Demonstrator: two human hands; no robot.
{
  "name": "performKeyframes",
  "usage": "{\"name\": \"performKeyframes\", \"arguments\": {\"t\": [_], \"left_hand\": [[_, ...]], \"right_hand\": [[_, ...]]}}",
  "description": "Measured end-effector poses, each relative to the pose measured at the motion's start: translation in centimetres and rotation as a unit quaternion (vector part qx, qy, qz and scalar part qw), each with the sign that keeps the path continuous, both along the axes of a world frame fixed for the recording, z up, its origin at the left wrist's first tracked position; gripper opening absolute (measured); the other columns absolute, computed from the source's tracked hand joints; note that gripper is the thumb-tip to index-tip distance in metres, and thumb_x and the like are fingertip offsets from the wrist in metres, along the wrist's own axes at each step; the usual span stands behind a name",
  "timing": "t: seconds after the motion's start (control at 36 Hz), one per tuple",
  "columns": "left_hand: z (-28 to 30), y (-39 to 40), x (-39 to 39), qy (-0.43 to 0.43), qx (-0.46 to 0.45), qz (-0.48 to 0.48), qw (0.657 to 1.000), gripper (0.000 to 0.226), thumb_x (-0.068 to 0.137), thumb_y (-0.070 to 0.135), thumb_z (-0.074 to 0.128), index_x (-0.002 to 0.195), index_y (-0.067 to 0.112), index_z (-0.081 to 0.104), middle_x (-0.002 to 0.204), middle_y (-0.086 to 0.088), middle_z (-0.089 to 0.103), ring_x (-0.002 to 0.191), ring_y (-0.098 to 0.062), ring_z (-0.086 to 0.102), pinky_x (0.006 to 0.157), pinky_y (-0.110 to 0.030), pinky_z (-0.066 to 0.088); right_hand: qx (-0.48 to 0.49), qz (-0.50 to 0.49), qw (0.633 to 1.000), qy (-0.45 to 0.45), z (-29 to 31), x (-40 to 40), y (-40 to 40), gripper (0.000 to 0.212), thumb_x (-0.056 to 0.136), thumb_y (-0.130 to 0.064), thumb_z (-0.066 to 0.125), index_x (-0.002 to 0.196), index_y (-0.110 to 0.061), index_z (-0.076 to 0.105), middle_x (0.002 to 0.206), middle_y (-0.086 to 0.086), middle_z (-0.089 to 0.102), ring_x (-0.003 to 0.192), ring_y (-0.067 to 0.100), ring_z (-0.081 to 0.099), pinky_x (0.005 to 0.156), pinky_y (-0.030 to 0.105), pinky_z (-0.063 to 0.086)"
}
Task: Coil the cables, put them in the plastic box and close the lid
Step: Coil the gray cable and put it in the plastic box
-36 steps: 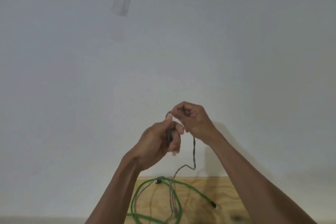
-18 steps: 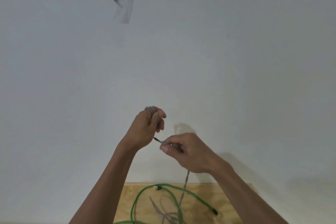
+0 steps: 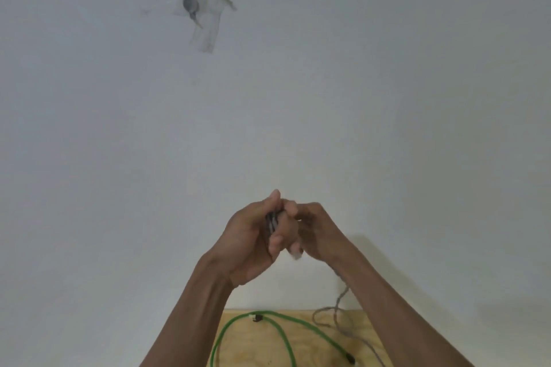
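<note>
Both hands, left hand [image 3: 249, 243] & right hand [image 3: 313, 232], clamp thin grey braided cable [image 3: 272, 222] loops; slack below hands could snag, loosening coil.

Grey cable [image 3: 338, 304] partly coiled in raised hands, tail trailing to plywood, green cable [image 3: 280, 334] looped there

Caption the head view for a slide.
Both hands, left hand and right hand, coil a thin grey cable above a loose green cable.

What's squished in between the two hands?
In the head view, loops of the grey cable are pinched between the left hand and right hand; its tail hangs down to the wooden table.
</note>
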State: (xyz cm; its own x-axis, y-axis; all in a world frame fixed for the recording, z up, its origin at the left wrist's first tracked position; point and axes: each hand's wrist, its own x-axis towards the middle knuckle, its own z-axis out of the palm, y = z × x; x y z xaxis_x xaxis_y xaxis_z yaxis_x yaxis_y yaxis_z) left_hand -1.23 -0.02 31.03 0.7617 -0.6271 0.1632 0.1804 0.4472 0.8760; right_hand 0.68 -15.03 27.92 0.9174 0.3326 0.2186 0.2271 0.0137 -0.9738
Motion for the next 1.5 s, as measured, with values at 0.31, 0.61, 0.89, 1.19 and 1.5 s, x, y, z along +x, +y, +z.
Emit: {"name": "performKeyframes", "arguments": {"t": [0.31, 0.61, 0.89, 1.19, 1.5], "left_hand": [[1.1, 1.5, 4.2, -0.216, 0.230, 0.340, 0.886, 0.036, 0.107, 0.032, 0.041, 0.091, 0.008, 0.062, 0.058, -0.001, 0.053, 0.065, -0.021, 0.054, 0.077, -0.035, 0.055], [-2.1, 1.8, 0.9, -0.097, 0.303, 0.084, 0.944, 0.085, 0.098, 0.066, 0.009, 0.083, 0.001, 0.063, 0.051, -0.012, 0.049, 0.053, -0.021, 0.054, 0.075, -0.039, 0.047], [0.0, 0.1, 0.1, -0.039, 0.015, 0.008, 0.999, 0.054, 0.106, 0.043, 0.028, 0.089, 0.003, 0.060, 0.053, -0.004, 0.042, 0.052, -0.020, 0.041, 0.070, -0.038, 0.046], [0.9, 1.6, 2.6, -0.221, 0.261, 0.319, 0.884, 0.041, 0.107, 0.038, 0.036, 0.097, 0.007, 0.061, 0.065, 0.000, 0.055, 0.068, -0.018, 0.056, 0.080, -0.039, 0.051], [-1.6, 1.4, 0.8, -0.211, 0.388, 0.161, 0.883, 0.083, 0.100, 0.062, 0.009, 0.083, 0.002, 0.063, 0.061, -0.012, 0.061, 0.061, -0.017, 0.057, 0.066, -0.023, 0.044]], "right_hand": [[-0.131, -0.043, 0.989, -0.058, -1.6, -2.7, 1.0, 0.022, 0.097, -0.036, 0.059, 0.105, -0.021, 0.073, 0.059, 0.000, 0.046, 0.056, 0.015, 0.044, 0.051, 0.037, 0.047], [-0.110, -0.052, 0.985, -0.122, 4.3, -0.6, -1.4, 0.022, 0.089, -0.027, 0.073, 0.075, -0.011, 0.071, 0.057, -0.004, 0.058, 0.048, 0.009, 0.043, 0.051, 0.021, 0.037], [0.108, -0.015, 0.994, 0.019, 1.0, 0.0, 0.5, 0.015, 0.086, -0.028, 0.068, 0.074, -0.019, 0.070, 0.058, 0.008, 0.062, 0.050, 0.022, 0.053, 0.051, 0.029, 0.041], [-0.100, -0.052, 0.993, -0.019, -0.9, -2.8, 1.5, 0.024, 0.096, -0.030, 0.062, 0.086, -0.012, 0.073, 0.053, -0.004, 0.046, 0.049, 0.014, 0.040, 0.050, 0.026, 0.039], [-0.149, -0.003, 0.988, -0.050, 4.3, -1.7, -1.1, 0.033, 0.093, -0.035, 0.068, 0.068, -0.012, 0.067, 0.067, 0.005, 0.068, 0.057, 0.016, 0.051, 0.058, 0.025, 0.039]]}}
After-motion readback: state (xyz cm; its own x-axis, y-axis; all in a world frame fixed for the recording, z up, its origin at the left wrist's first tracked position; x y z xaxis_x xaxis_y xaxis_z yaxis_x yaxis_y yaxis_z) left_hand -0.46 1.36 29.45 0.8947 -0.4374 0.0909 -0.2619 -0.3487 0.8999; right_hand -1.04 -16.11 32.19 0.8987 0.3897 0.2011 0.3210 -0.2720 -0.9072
